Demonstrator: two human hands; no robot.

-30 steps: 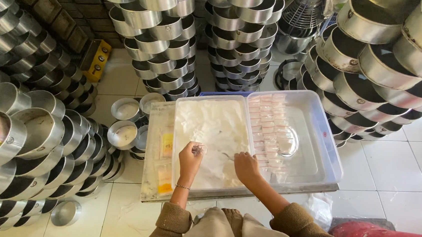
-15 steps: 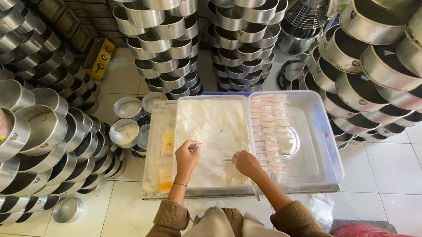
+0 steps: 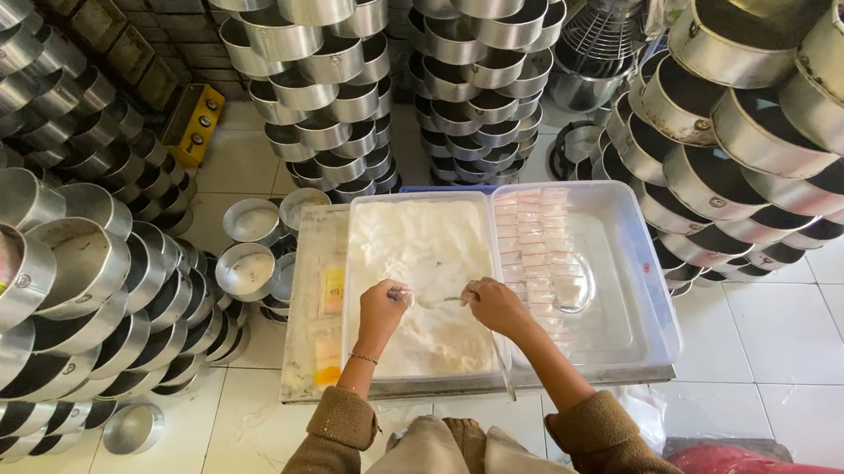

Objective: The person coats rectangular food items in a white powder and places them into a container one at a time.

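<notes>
1. Small clear packet [image 3: 429, 299], pinched between left hand [image 3: 382, 307] and right hand [image 3: 493, 305], both closed on its ends, above white powder in clear tub [image 3: 652, 315]
2. Long axis left to right across tub, ends toward each hand
3. Possible spill over low surface [image 3: 302, 383] if grip slips
4. Risk of sleeves brushing powder; stacked round tins [image 3: 48, 268] close by

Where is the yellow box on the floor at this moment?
In the head view, the yellow box lies on the tiled floor at the upper left, between the dark rectangular tins and a stack of round metal pans.
</notes>
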